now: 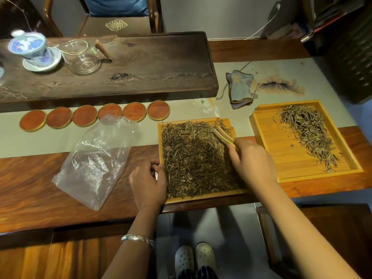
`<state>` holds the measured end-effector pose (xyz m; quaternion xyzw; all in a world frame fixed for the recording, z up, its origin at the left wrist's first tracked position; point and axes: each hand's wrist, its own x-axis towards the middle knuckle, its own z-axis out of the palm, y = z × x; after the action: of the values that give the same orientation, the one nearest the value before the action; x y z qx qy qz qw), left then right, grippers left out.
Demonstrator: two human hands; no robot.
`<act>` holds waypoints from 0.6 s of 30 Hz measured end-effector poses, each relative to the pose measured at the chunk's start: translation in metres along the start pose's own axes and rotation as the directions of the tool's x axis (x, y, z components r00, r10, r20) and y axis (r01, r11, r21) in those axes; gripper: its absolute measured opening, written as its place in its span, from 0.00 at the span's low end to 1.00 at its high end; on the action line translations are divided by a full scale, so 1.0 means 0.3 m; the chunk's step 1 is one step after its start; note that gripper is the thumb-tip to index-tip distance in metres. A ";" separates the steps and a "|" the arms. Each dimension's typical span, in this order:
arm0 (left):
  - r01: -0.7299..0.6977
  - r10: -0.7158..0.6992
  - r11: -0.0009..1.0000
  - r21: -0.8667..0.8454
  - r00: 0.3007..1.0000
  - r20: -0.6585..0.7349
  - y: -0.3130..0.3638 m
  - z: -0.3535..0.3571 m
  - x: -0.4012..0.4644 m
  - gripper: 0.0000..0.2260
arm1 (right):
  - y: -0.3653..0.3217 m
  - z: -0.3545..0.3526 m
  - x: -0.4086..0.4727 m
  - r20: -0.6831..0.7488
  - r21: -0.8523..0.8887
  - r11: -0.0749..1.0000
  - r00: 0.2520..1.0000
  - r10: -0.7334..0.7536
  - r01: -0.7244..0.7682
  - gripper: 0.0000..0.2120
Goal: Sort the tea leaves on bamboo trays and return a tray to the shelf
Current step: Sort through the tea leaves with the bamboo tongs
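step: sorting | near bamboo tray (163, 125) of tea leaves (193, 156) at desk (40, 178) edge | left hand (148, 184) grip pinches rim | right hand (252, 162) grip pinches bamboo scoop (223, 134) | advice: rake shallow, steady tray.

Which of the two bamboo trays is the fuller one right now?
The left tray, gripped by the left hand: leaves cover nearly all of it. The right tray holds only a diagonal strip, with bare bamboo showing.

the two trays (265, 137) are made of pale, matt bamboo; the table (40, 178) is of glossy, polished wood; a crinkled clear plastic bag (96, 158) is seen; glazed porcelain is shown by the lidded cup (28, 47).
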<state>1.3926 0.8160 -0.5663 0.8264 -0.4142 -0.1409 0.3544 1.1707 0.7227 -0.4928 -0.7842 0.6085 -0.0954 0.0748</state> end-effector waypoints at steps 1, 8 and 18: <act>-0.001 0.001 1.000 -0.001 1.000 0.001 0.000 0.000 0.000 0.04 | 0.004 0.011 0.016 0.011 -0.029 1.000 1.000 0.005 -0.004 0.14; -0.009 0.009 1.000 -0.006 1.000 -0.001 -0.003 0.001 -0.001 0.04 | 0.017 0.047 0.057 0.013 -0.061 0.998 1.000 -0.001 0.001 0.15; 0.005 -0.005 1.000 0.016 1.000 -0.006 -0.002 0.003 -0.001 0.04 | -0.007 0.042 0.089 0.006 -0.039 0.999 0.999 -0.036 0.037 0.15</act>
<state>1.3922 0.8159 -0.5673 0.8308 -0.4122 -0.1360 0.3485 1.1821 0.6972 -0.5028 -0.7967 0.5957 -0.0831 0.0593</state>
